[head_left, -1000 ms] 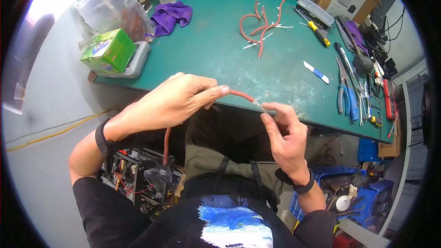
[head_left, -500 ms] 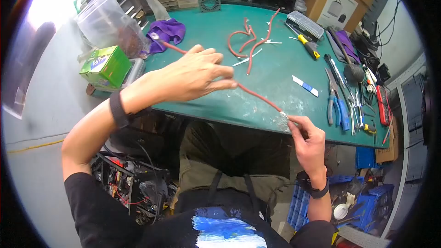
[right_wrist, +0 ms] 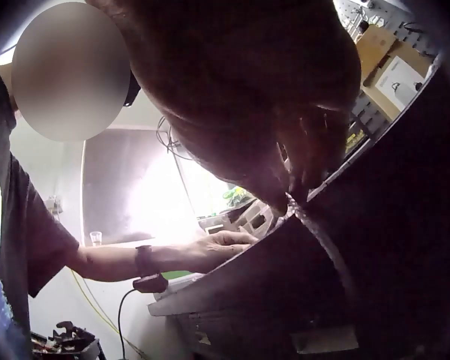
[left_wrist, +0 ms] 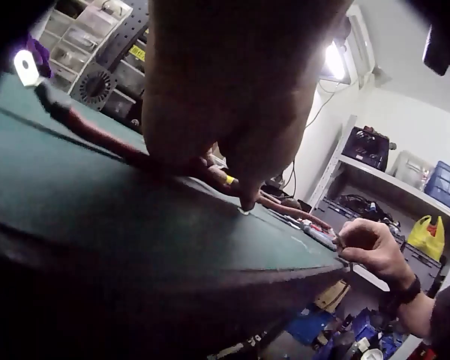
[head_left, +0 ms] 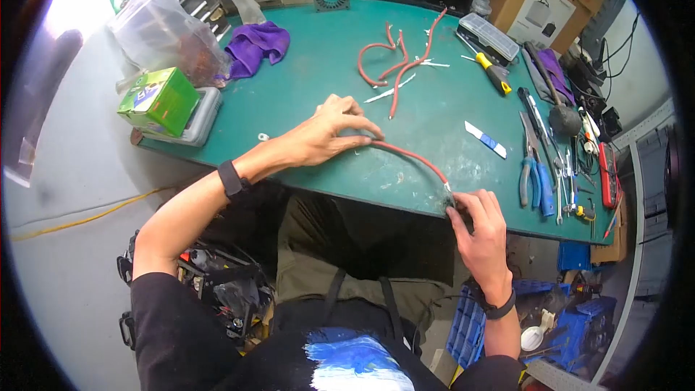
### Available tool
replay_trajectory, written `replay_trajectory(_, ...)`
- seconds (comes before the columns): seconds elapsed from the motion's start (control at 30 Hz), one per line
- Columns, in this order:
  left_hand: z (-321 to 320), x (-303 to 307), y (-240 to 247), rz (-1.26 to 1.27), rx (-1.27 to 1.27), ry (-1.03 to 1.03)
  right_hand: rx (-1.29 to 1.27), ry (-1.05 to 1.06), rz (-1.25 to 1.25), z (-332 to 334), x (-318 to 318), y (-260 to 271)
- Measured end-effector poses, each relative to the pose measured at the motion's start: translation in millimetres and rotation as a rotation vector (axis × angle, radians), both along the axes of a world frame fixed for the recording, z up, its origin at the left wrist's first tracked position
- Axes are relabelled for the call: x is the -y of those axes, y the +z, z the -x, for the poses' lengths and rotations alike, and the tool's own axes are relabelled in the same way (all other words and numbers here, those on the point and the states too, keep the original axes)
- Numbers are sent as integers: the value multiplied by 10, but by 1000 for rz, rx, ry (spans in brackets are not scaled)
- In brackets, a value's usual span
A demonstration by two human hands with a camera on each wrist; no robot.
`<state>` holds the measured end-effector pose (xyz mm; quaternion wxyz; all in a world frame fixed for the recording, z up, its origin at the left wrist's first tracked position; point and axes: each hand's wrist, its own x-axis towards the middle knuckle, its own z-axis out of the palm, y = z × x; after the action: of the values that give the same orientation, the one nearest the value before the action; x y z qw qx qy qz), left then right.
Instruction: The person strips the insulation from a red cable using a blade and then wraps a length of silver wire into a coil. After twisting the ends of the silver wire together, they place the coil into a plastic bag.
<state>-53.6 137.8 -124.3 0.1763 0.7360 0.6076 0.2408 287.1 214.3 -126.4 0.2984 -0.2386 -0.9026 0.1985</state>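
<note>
A red cable (head_left: 411, 156) stretches along the front of the green workbench between both hands. My left hand (head_left: 329, 130) holds it down near the bench top, thumb and fingers around it. Beyond that hand, the cable's far end carries a metal ring lug (left_wrist: 26, 69) with a dark sleeve behind it. At the other end, bare silvery strands (head_left: 447, 188) stick out of the red jacket. My right hand (head_left: 481, 228) pinches those strands between thumb and fingertips at the bench's front edge. The strand tips are hidden by the fingers.
Other red cable pieces (head_left: 394, 65) and white strips lie at the back. A blue-and-white cutter (head_left: 485, 139), pliers (head_left: 532, 166), a screwdriver (head_left: 494, 74) and a red meter (head_left: 608, 174) lie to the right. A green box (head_left: 159, 101) and purple cloth (head_left: 257, 47) are at left.
The cable was first held bent over the front edge. My left hand swung its lug end up over the bench, then lowered it leftward. The right hand moved right, now pinching the bare strands.
</note>
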Motion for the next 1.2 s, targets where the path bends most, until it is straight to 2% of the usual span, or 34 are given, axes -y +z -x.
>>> replay_trajectory(0.17,7,23,-43,-88,-73,4,30,-7,24,16,-36,-38)
replay_trajectory(0.4,12,11,-72,-167,-10,-11,124,-76,28,48,-38,109)
replay_trajectory(0.6,34,11,-130,-203,7,-13,224,-124,-202,58,-702,325)
replay_trajectory(0.97,54,33,-172,-251,34,-1,441,43,-137,222,-1339,359)
replay_trajectory(1.07,57,30,-207,-292,22,-7,437,84,-192,275,-1339,357)
replay_trajectory(1.13,64,27,-219,-303,17,-7,527,30,-321,279,-1382,302)
replay_trajectory(1.2,61,23,-232,-322,9,-11,486,36,-344,322,-1396,287)
